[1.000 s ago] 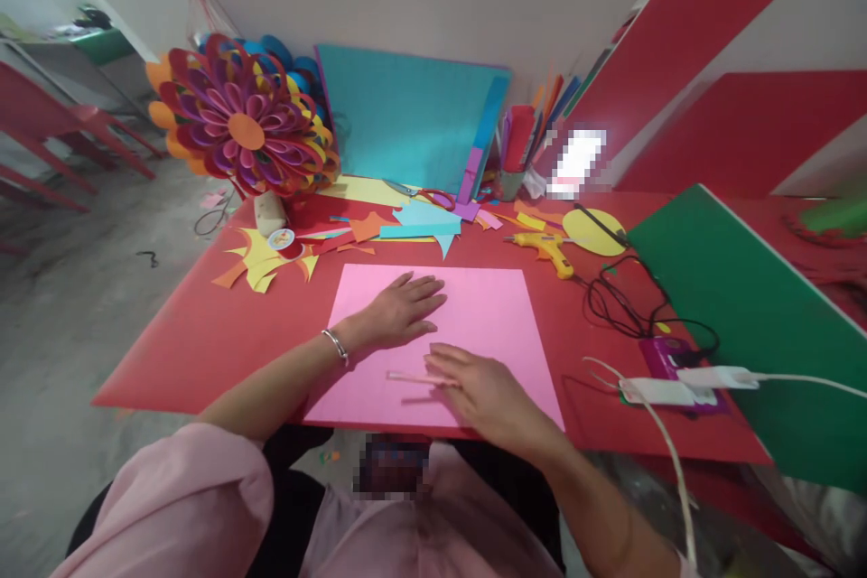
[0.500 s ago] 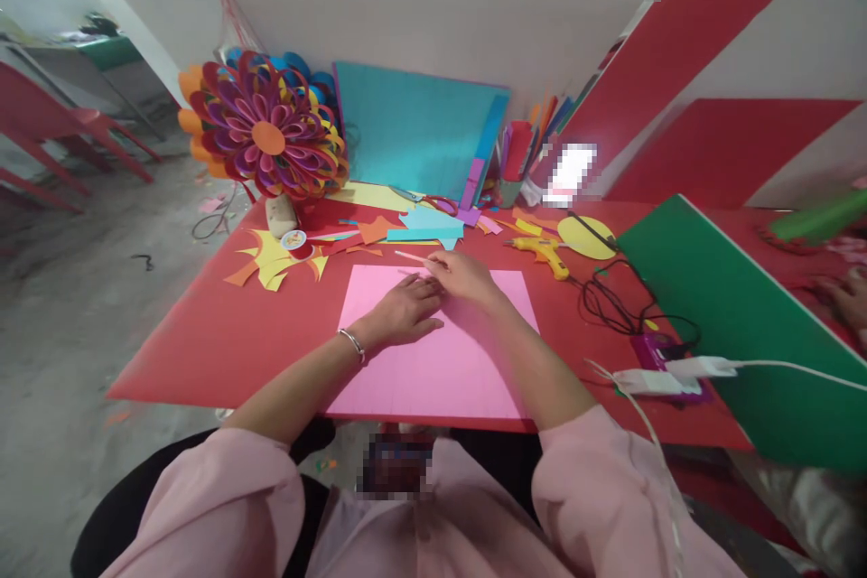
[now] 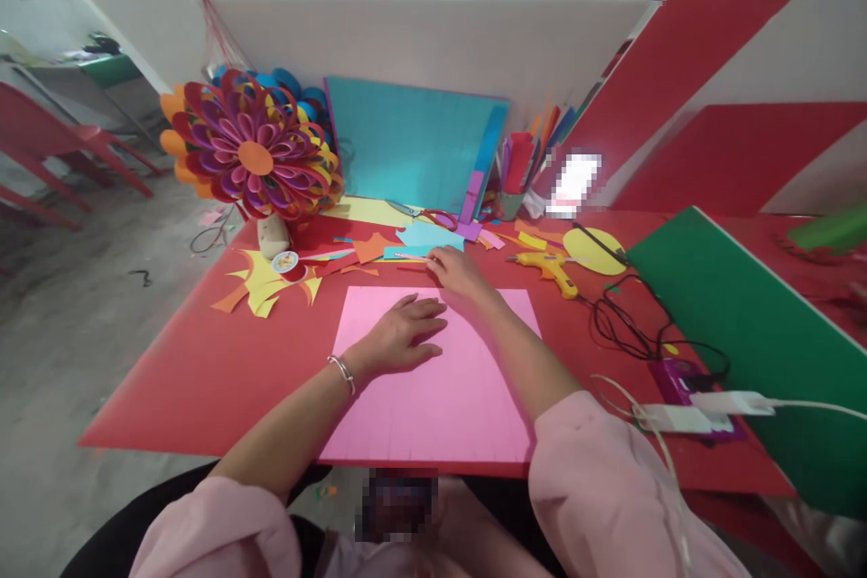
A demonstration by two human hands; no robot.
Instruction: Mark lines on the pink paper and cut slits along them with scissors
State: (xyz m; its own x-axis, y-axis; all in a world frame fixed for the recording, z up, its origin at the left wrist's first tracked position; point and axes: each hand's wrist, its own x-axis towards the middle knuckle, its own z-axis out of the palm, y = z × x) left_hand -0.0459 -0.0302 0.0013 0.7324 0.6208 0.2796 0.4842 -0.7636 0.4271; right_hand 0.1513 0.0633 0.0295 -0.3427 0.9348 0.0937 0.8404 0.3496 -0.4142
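- While the left hand [image 3: 406,334] lay flat upon the pink sheet [image 3: 474,397], its fingers were loosely spread and gripped nothing.
- The right hand [image 3: 457,273], at the sheet's far edge, had its fingers closed around a thin pale stick [image 3: 408,256]; whether the tip touched anything, I could not tell.
- The sheet rested on the red counter [image 3: 203,361], directly before the person.
- To do this well, I judged, the left palm needed even pressure, because so smooth a sheet could slip.
- The sheet looked matte and four-cornered, with short faint lines at its near edge.
- Beyond it were jagged yellow scraps [image 3: 261,280], slim-bladed scissors [image 3: 405,209], a plastic glue gun [image 3: 550,269] and a flower of looped strips [image 3: 256,158].
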